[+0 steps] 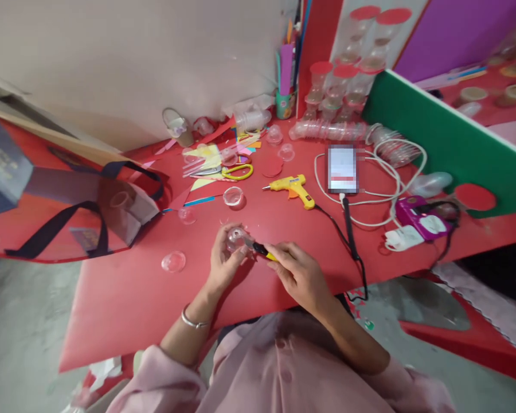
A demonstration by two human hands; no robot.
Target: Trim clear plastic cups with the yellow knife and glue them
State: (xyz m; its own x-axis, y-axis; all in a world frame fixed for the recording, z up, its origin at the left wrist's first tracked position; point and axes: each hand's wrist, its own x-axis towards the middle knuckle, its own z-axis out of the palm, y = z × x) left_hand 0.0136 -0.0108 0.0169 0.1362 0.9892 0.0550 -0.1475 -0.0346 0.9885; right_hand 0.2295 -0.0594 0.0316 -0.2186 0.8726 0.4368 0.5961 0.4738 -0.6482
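Note:
My left hand (225,258) is closed around a clear plastic dome lid (235,236), held just above the red table. In my right hand (298,272) is a yellow and black utility knife (263,250), its blade end pointing left against the lid. Whether the blade has gone into the plastic I cannot tell. A clear plastic cup (233,197) stands just beyond my hands. Another dome lid (173,261) lies to the left, and a smaller clear lid (187,215) is behind it.
A yellow glue gun (293,188) lies behind my right hand, its black cord running rightward. Yellow-handled scissors (236,171) rest among paper scraps. A phone (343,168), white cables and a purple power adapter (430,218) are on the right. A red bag (69,201) stands left.

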